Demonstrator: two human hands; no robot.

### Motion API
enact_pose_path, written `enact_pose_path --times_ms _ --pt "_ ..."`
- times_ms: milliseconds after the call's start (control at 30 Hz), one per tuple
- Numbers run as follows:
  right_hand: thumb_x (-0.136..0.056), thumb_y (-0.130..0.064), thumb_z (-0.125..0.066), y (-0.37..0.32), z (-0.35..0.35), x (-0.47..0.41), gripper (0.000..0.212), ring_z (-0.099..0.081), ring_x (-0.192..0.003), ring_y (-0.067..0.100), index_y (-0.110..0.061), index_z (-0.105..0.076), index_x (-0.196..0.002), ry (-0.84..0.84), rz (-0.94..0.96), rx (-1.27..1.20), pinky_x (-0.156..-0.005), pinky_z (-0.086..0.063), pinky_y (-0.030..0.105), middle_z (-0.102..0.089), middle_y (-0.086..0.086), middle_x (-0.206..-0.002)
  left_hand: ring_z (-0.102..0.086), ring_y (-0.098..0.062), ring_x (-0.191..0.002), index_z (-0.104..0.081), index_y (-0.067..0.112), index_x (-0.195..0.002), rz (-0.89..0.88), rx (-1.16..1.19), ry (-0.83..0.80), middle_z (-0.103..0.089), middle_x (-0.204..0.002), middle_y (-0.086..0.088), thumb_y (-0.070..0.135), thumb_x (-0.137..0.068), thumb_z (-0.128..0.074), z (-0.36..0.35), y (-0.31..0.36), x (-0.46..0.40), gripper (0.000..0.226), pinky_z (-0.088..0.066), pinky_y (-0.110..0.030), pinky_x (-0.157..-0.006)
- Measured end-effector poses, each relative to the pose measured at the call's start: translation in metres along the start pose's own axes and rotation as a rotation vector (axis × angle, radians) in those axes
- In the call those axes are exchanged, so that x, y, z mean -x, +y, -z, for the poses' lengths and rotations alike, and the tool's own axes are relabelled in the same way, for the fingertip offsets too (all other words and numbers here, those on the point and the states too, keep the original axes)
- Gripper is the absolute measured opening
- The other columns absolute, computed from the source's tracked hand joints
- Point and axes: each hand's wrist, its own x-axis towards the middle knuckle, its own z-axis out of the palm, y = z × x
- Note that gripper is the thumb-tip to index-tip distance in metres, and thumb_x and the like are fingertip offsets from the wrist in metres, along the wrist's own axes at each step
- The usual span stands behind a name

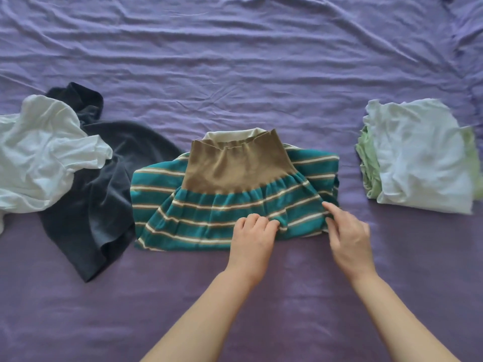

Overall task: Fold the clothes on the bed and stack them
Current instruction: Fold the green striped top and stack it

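From the head camera, looking down over the bed (235, 61), its purple sheet is creased all the way across. In the middle lies a teal striped garment (209, 218) with white and tan stripes and a wide brown waistband (235, 165), partly folded, its gathered part facing the person. The left hand (254, 239) has its fingers curled into the striped fabric near the lower edge, bunching a fold of it. The right hand (347, 236) rests just beside it at the garment's right edge, fingers fairly straight and laid on the cloth, the tips touching the stripes; it is slightly blurred. Off to the left sits a crumpled white shirt (44, 155), lying partly on a dark navy garment (104, 184), both unfolded, the navy one touching the striped garment's left side. Well apart on the right is a folded stack: a pale white piece (418, 158) on top of a light green piece (368, 168).
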Motion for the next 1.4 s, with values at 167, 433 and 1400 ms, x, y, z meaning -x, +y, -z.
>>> enact_pose_path --times_ms 167,433,1400 --pt "-0.087 -0.026 -0.039 0.029 0.022 -0.008 0.034 -0.065 -0.076 0.027 -0.014 -0.065 -0.106 -0.032 -0.004 0.053 -0.073 -0.037 0.034 -0.069 0.003 -0.088 -0.046 -0.014 -0.073 -0.065 0.026 -0.072 -0.034 0.026 0.058 -0.056 -0.067 0.011 0.013 -0.04 -0.09 -0.008 -0.005 0.004 0.043 -0.023 -0.025 -0.065" --pt "-0.084 -0.029 -0.068 0.012 0.011 -0.038 0.063 -0.042 -0.125 0.026 -0.008 -0.04 -0.137 -0.11 -0.212 -0.211 -0.107 -0.028 0.028 -0.047 0.01 -0.137 -0.037 -0.032 -0.135 -0.051 0.028 -0.131 -0.091 -0.131 0.048 -0.047 -0.143 -0.003 0.043 -0.09 -0.039 -0.005 0.022 -0.03 0.045 -0.027 -0.055 -0.109" --pt "-0.087 -0.009 -0.059 -0.118 -0.006 -0.129 0.042 -0.048 -0.12 0.028 -0.01 -0.053 -0.129 -0.398 0.213 -0.166 -0.103 -0.034 0.031 -0.054 0.008 -0.131 -0.062 -0.012 -0.11 -0.045 0.026 -0.135 0.586 1.503 -0.079 -0.064 -0.121 0.003 0.002 -0.08 -0.066 0.069 -0.038 -0.025 0.063 -0.05 -0.033 -0.094"
